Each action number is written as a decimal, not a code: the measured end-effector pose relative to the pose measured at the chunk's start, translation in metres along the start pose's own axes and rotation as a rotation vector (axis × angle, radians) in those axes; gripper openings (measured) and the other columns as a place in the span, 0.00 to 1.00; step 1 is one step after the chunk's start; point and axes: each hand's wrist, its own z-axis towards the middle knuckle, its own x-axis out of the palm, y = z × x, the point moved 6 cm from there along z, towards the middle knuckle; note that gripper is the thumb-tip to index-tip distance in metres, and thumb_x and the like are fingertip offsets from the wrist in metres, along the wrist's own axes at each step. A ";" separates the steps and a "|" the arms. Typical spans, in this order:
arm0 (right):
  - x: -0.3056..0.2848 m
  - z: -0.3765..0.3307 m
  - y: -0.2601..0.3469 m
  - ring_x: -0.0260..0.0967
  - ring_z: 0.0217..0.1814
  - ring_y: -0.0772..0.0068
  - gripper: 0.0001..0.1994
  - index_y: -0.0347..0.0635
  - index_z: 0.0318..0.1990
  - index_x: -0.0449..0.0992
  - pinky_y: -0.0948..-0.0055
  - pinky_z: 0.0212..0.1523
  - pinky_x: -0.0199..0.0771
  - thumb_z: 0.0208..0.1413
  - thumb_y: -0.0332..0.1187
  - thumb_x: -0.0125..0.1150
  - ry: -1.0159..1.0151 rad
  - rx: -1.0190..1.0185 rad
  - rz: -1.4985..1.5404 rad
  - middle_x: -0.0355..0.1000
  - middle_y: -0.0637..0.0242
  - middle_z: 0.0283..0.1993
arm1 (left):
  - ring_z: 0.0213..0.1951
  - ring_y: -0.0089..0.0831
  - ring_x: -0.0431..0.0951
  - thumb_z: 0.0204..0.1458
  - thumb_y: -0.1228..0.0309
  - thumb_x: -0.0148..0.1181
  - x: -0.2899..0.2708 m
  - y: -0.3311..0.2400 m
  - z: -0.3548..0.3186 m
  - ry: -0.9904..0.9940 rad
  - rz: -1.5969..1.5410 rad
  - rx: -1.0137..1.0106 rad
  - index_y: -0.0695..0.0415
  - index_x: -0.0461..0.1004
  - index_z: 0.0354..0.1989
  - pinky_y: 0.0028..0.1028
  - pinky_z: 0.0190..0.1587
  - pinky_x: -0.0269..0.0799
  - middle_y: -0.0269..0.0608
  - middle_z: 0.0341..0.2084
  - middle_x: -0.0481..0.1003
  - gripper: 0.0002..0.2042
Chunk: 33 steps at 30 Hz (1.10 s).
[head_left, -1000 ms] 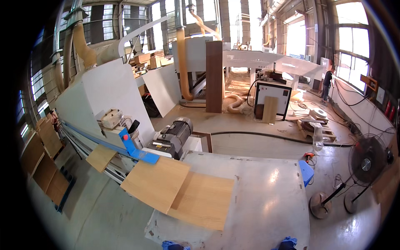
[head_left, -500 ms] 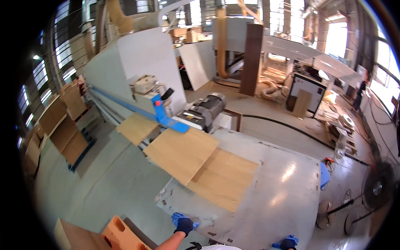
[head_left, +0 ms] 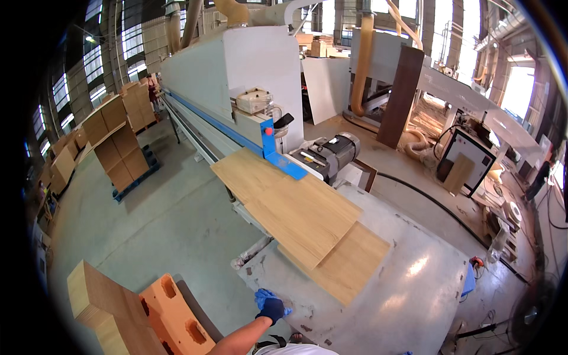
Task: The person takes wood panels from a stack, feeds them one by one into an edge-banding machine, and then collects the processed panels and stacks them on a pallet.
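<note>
Left of the bench (head_left: 408, 316), an orange plastic pallet (head_left: 177, 310) shows dark openings, their insides too shadowed to read; wood-grain boards (head_left: 103, 299) stand against its outer side. Farther off, beyond the bench's left edge, a blue pallet (head_left: 120, 194) bears a box-like brown stack (head_left: 121, 157); whether it is cartons or boards, and what they contain, cannot be told.

On the far left part of the bench, a wood-grain upper panel (head_left: 305, 213) overlaps a lower panel (head_left: 358, 263). The upper panel runs past the bench's left edge, its far side at a blue bracket (head_left: 286, 165). A third panel (head_left: 236, 176) lies beyond that edge, meeting the upper one.

Of the hands, the blue-gloved left hand (head_left: 272, 306) is at the bench's near-left edge, with nothing visible in its grasp; whether its fingers curl over the edge is unclear. Only a sliver of the right hand (head_left: 407, 353) shows past the bench's near side, so its state cannot be told.

Grey bench top extends from the lower panel to the right edge. Broad floor (head_left: 177, 219) separates the bench from the blue pallet.
</note>
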 end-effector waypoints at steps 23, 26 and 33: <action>-0.008 -0.008 0.000 0.58 0.62 0.41 0.68 0.20 0.63 0.49 0.56 0.64 0.53 0.26 0.76 0.61 0.207 0.254 0.069 0.58 0.40 0.62 | 0.62 0.62 0.56 0.33 0.32 0.61 -0.025 -0.007 -0.006 0.082 0.034 0.014 0.82 0.46 0.61 0.47 0.63 0.54 0.78 0.60 0.50 0.63; -0.015 -0.011 0.002 0.60 0.60 0.43 0.66 0.20 0.60 0.53 0.57 0.62 0.56 0.26 0.75 0.62 0.176 0.283 0.060 0.61 0.41 0.59 | 0.62 0.62 0.56 0.33 0.32 0.61 -0.024 -0.004 -0.005 0.081 0.027 0.055 0.82 0.46 0.60 0.47 0.63 0.53 0.78 0.60 0.50 0.63; -0.011 -0.015 0.001 0.52 0.65 0.35 0.67 0.21 0.63 0.48 0.51 0.65 0.49 0.26 0.76 0.62 0.248 0.294 0.165 0.54 0.35 0.62 | 0.61 0.65 0.56 0.33 0.31 0.59 -0.006 -0.005 0.006 0.005 0.063 0.128 0.85 0.48 0.58 0.49 0.63 0.52 0.83 0.58 0.51 0.63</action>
